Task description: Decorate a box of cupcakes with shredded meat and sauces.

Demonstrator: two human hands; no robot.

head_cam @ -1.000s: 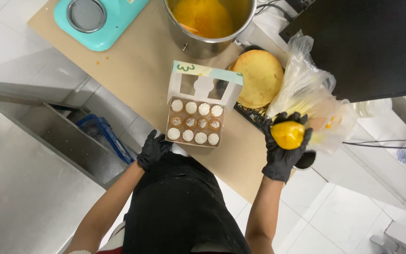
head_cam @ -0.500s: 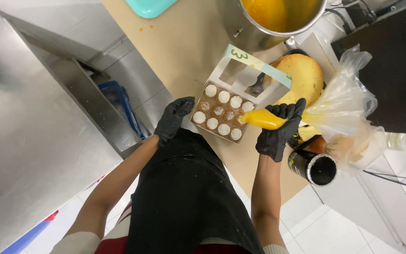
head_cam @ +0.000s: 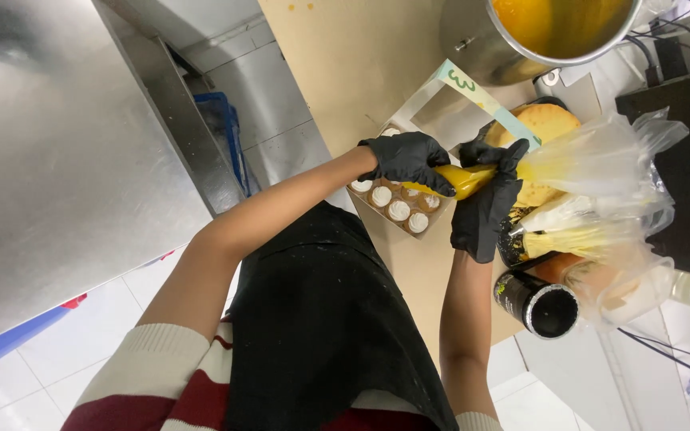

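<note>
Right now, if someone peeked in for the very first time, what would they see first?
Probably the bright yellow piping bag, gripped by both black-gloved hands: the left hand near its tip, the right hand farther back. Its tip is over a box of small white-topped tarts on the tan counter. At the top, a big steel pot of orange filling stands out too.

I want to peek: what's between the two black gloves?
In the head view, the yellow piping bag runs between the left hand and right hand; both grip it.
</note>
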